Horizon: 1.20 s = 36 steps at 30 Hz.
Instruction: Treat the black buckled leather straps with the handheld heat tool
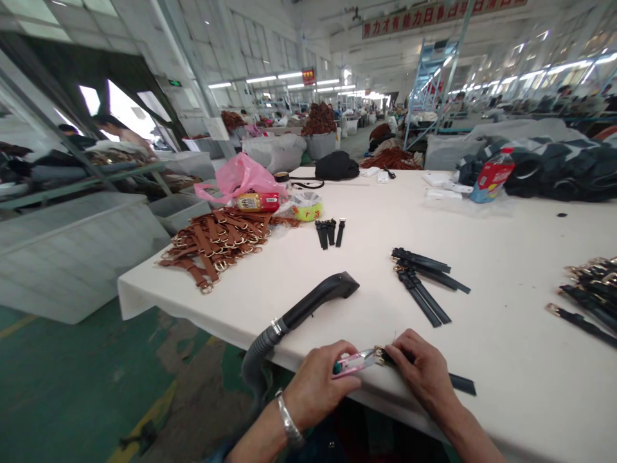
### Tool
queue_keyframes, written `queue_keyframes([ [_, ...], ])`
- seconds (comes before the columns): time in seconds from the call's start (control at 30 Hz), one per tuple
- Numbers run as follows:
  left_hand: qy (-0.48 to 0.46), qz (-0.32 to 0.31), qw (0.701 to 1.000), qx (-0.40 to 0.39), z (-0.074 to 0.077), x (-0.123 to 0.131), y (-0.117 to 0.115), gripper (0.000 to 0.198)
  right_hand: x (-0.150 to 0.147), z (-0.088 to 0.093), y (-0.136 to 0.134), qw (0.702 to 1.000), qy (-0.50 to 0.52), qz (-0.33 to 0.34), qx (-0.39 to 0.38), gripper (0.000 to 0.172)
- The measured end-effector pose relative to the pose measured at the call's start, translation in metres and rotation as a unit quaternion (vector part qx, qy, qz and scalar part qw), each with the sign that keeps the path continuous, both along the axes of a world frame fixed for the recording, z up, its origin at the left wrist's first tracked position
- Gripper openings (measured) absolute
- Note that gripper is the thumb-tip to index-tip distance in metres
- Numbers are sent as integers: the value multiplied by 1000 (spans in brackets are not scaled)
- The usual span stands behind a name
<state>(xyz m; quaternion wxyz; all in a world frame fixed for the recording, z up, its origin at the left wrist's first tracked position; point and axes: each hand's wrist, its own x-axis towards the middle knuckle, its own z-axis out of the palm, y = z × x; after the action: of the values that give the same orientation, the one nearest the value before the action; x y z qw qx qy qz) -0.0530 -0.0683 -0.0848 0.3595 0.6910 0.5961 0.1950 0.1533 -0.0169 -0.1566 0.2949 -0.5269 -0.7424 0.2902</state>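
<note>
In my left hand [321, 379], wearing a silver bracelet at the wrist, is a pair of thread snips [354, 363] with pink on the handle. The tips of the snips meet the gold buckle [379, 355] of a black strap [463, 384]. My right hand [424, 370] pinches that strap just behind the buckle, and its tail sticks out to the right. A thin thread seems to rise near the right fingertips. Several black buckled straps [419, 289] lie farther up the table, with a smaller group of short black straps [330, 233] beyond.
A black nozzle [321, 299] on a grey hose rests over the table's front edge, left of my hands. Brown straps [216, 241] are heaped at left by a pink bag [245, 177]. More black straps [592, 292] pile at right; a red-blue pouch [491, 177] stands behind.
</note>
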Motion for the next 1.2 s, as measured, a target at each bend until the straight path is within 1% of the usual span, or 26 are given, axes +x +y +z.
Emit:
queue_keyframes([
  [0.07, 22, 2, 1000, 19, -13, 9, 0, 18, 0, 1, -1, 1000, 4, -2, -3, 32],
  [0.13, 61, 1, 997, 45, -19, 13, 0, 13, -1, 2, -1, 1000, 5, -4, -4, 32],
  [0.23, 99, -11, 993, 70, -21, 15, -2, 14, -1, 1, -1, 1000, 7, -6, -2, 33],
  [0.37, 110, -28, 990, 82, -21, 15, -3, 16, -1, 0, -1, 1000, 10, -3, 3, 32],
  [0.53, 166, -56, 980, 91, -21, 17, -3, 22, -1, -2, 0, 1000, 12, -4, 16, 33],
  [0.67, 202, -58, 972, 104, -25, 19, -2, 25, -1, -3, 0, 1000, 19, -3, 20, 32],
  [0.93, 207, -75, 970, 99, -27, 17, 4, 29, -1, 0, -1, 1000, 26, 1, 13, 33],
  [1.2, 148, -78, 982, 89, -34, 11, 11, 27, -1, 2, -1, 999, 36, 12, 2, 34],
])
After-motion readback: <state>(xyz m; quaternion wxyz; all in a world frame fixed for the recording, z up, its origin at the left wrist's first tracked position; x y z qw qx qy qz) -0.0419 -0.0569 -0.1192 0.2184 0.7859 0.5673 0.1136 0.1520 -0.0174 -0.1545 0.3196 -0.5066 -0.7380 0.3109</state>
